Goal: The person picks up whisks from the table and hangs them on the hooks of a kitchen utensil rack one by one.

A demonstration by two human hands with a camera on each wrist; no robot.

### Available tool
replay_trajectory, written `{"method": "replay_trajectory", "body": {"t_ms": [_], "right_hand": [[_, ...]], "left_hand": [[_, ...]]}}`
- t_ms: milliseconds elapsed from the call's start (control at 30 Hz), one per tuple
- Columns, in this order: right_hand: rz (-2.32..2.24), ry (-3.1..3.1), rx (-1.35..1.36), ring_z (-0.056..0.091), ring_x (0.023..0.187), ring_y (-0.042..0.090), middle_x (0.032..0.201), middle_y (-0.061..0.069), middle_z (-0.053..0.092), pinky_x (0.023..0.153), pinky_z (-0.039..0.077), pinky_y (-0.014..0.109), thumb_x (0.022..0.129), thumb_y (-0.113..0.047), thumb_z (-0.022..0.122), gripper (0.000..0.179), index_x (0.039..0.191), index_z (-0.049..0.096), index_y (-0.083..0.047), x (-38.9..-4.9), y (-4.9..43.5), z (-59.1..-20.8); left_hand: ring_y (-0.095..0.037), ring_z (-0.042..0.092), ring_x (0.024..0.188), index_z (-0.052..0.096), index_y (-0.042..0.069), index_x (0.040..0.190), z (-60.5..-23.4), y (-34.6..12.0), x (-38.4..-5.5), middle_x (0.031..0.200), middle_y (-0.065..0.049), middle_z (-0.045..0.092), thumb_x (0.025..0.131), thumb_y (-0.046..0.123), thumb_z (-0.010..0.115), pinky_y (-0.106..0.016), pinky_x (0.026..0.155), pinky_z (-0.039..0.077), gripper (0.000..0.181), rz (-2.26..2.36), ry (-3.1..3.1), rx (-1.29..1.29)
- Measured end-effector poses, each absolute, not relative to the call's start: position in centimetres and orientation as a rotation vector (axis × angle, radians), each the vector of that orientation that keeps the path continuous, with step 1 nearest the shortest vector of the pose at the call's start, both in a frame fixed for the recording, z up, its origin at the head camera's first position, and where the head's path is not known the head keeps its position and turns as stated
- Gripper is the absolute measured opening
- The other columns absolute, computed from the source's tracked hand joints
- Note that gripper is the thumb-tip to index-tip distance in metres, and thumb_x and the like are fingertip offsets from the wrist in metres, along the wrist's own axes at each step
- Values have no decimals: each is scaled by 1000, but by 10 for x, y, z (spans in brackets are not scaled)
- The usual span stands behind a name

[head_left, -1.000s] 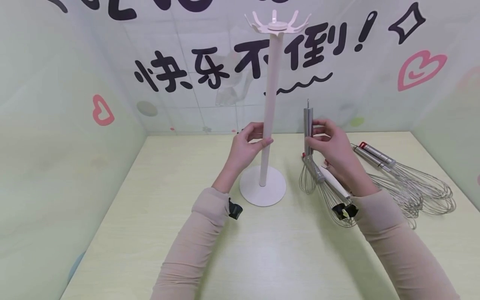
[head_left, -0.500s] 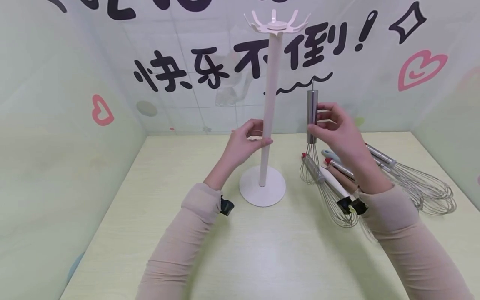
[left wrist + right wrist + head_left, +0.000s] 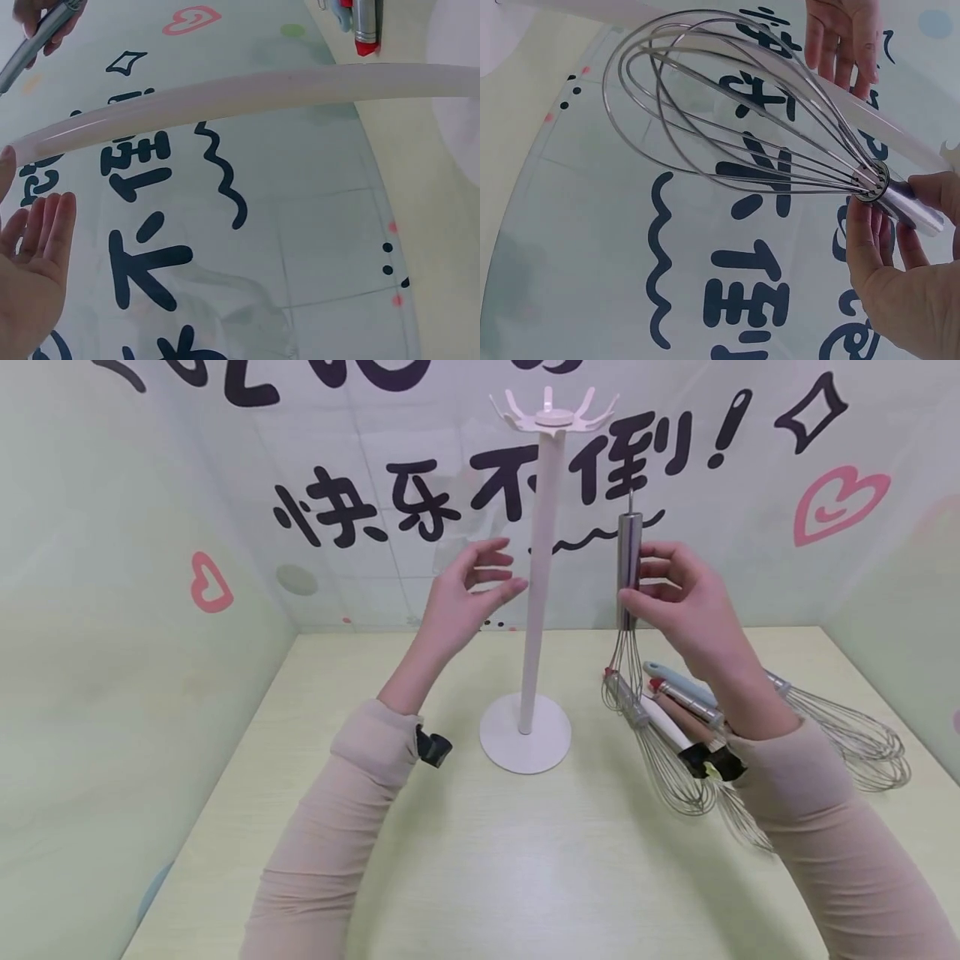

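Observation:
My right hand [image 3: 686, 602] pinches a steel whisk [image 3: 628, 568] by its handle between thumb and fingers. The whisk hangs upright, its hanging loop at the top and its wires pointing down. In the right wrist view, the whole wire balloon [image 3: 727, 112] shows beyond the fingers. To the left of the whisk rises a white stand [image 3: 536, 610] with a round base and a crown of upturned hooks on top. My left hand [image 3: 465, 593] is beside the stand's pole with fingers spread and loosely bent, thumb tip close to the pole, holding nothing.
Several more whisks [image 3: 682, 793] lie in a pile on the pale wooden table [image 3: 465, 877] at right, with steel, white and blue handles. A printed curtain [image 3: 360, 593] with lettering closes off the back and sides.
My right hand has lifted the whisk higher and slightly right, raising it over the pile. My left hand has let go of the pole and moved up and left.

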State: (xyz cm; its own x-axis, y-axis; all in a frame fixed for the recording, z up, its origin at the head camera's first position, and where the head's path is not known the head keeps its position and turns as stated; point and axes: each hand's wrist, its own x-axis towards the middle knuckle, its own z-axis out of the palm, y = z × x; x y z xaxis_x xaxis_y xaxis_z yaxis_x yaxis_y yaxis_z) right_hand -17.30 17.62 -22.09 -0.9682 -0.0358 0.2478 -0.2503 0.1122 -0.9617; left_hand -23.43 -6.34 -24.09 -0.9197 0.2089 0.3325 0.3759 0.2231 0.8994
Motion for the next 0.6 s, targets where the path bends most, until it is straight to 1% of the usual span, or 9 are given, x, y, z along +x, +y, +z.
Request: {"method": "replay_trajectory", "body": {"t_ms": [200,333,467,600], "right_hand": [[2010,-2152,321,62,83,10,96,-3,61,72,55,12,84,0,65,38,118,55,-12,-174,177,-214],[2024,-2122,334,63,83,10,96,-2,61,72,55,12,83,0,66,38,118,55,-13,-175,178,-207],[2025,-2102,338,63,84,10,98,-2,62,74,54,12,83,-1,67,39,119,56,-14,-174,178,-201],[2067,-2057,362,64,86,12,98,0,62,75,55,13,83,0,67,41,120,56,-12,-173,178,-195]], "left_hand": [[-17,62,111,50,12,133,-209,-65,-230,123,-9,60,84,17,71,-24,92,55,53,-1767,-2273,-594],[-17,61,111,50,13,134,-188,-64,-226,124,-8,59,83,16,72,-22,93,54,55,-1754,-2224,-595],[-18,59,114,48,10,135,-169,-61,-216,126,-9,57,83,13,72,-23,94,53,57,-1741,-2168,-589],[-17,57,115,45,6,137,-153,-56,-203,129,-11,54,84,9,71,-20,97,51,59,-1759,-2111,-600]]}}
